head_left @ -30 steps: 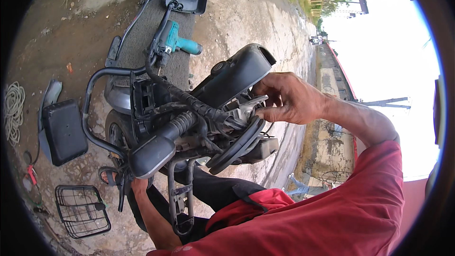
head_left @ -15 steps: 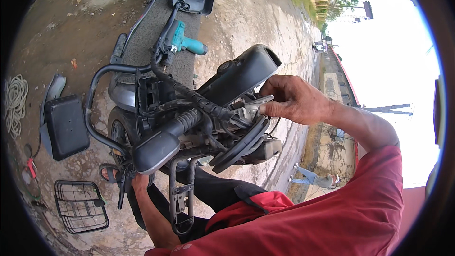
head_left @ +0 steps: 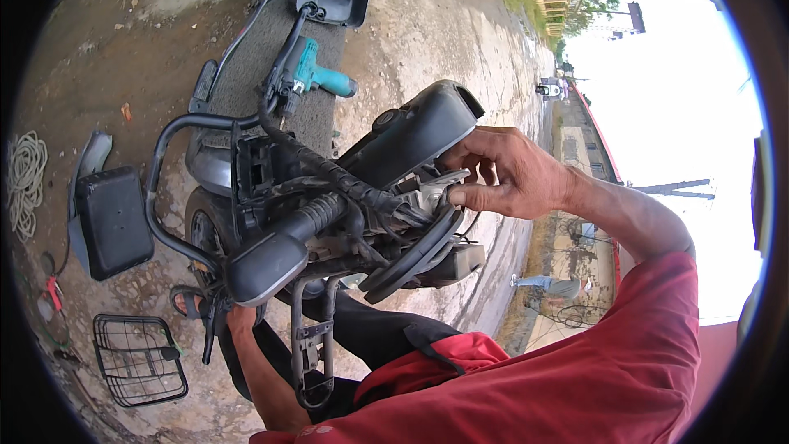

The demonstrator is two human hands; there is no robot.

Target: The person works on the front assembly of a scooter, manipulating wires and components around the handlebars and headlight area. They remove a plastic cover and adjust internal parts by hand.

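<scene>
My right hand (head_left: 505,177) is closed on a metal bracket (head_left: 431,193) at the front assembly of a partly dismantled scooter, its thumb on the near side and fingertips partly hidden under a long black housing (head_left: 415,127). My left hand (head_left: 242,316) is low, beside the handlebar end below a black mirror (head_left: 267,271); its fingers are hidden. Black cables (head_left: 333,177) cross the middle, near a curved black rim (head_left: 411,267). Above, a teal cordless drill (head_left: 325,78) rests on the scooter's grey footboard (head_left: 246,74).
On the ground at left lie coiled rope (head_left: 26,185), a black plastic panel (head_left: 111,222) and a wire basket (head_left: 140,358). A metal frame (head_left: 316,337) juts down before my legs. Along the lane, another person (head_left: 551,286) and a distant white vehicle (head_left: 551,89) appear beside a wall (head_left: 563,238).
The other person along the lane has moved upward in the picture, and the distant vehicle looks slightly nearer. My right hand stays at the bracket, fingers shifting slightly.
</scene>
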